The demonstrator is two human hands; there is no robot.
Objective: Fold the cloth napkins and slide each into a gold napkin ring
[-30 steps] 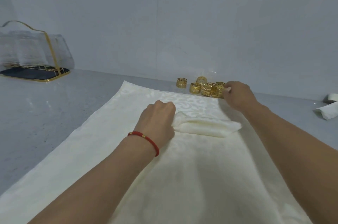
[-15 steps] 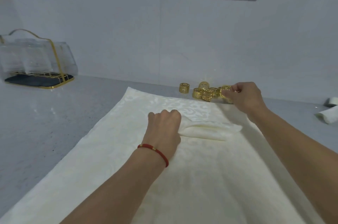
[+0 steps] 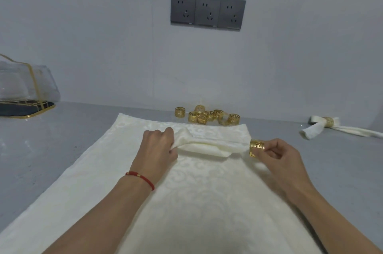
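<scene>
Left hand [image 3: 158,147] grips one end of the folded napkin [image 3: 204,145], fingers curled round it — napkin lies on the cream cloth [image 3: 199,202] covering the table [image 3: 51,145]. Right hand [image 3: 275,155] pinches a gold ring [image 3: 256,148] at the napkin's other end, touching it. Spare rings [image 3: 207,116] near the wall.

Both forearms bare, no sleeves in frame. Left wrist wears a thin red cord bracelet [image 3: 141,179] with a small gold bead section on it. Right hand [image 3: 277,156] and wrist: no jewellery visible.
</scene>
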